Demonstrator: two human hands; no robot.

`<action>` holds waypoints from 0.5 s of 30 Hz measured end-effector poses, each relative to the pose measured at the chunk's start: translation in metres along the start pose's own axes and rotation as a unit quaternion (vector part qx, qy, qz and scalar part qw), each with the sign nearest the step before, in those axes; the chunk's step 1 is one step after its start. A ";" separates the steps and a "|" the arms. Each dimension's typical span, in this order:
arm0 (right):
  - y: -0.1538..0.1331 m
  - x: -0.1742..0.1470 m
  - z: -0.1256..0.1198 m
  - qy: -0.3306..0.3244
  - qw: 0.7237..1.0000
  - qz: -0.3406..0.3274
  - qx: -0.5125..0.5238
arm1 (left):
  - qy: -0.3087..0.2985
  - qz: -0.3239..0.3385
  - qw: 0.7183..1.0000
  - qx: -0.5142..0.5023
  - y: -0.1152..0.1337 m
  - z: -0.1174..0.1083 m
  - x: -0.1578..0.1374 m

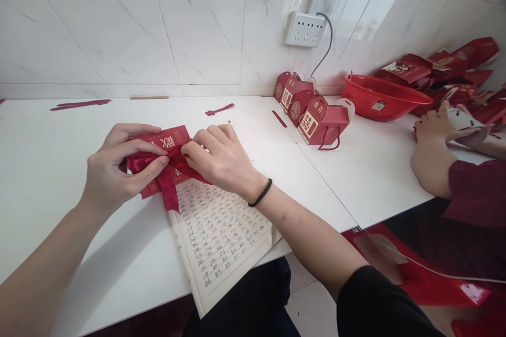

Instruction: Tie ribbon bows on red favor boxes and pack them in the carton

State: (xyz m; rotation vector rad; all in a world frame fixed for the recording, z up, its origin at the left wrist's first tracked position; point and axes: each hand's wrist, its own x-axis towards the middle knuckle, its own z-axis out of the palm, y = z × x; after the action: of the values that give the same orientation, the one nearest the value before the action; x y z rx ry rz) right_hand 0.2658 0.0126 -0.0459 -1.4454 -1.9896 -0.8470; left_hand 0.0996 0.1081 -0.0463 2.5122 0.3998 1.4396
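Observation:
A red gift box (150, 188) with pale lettering lies tilted at the top edge of a notebook (221, 237) filled with handwritten numbers. Dark red satin ribbon (169, 189) is wound about the box in a bow, one tail hanging over the page. My left hand (122, 163) is closed round the box's left side, thumb and fingers pinching the ribbon near its knot. From the right, my right hand (217, 158) pinches the bow's other side, its fingertips partly hidden. A black band circles my right wrist.
Red candy boxes (310, 116) with cord handles stand by the wall. Beyond them are a red basin (383, 97) and a pile of red boxes (443, 68). A co-worker's hands (438, 129) handle something at far right. Ribbon strips (81, 105) lie along the back.

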 end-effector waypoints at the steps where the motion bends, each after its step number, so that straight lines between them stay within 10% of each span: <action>1: 0.000 0.000 0.000 0.000 1.000 -0.001 -0.001 | -0.001 -0.002 1.000 0.002 0.000 0.000 0.000; 15: 0.001 0.000 0.003 0.014 1.000 0.002 -0.004 | -0.004 0.006 1.000 0.006 0.000 0.001 0.000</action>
State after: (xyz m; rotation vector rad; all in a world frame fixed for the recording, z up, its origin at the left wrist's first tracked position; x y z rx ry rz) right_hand 0.2669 0.0153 -0.0479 -1.4330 -1.9644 -0.8714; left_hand 0.1001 0.1076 -0.0470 2.5329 0.3936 1.4361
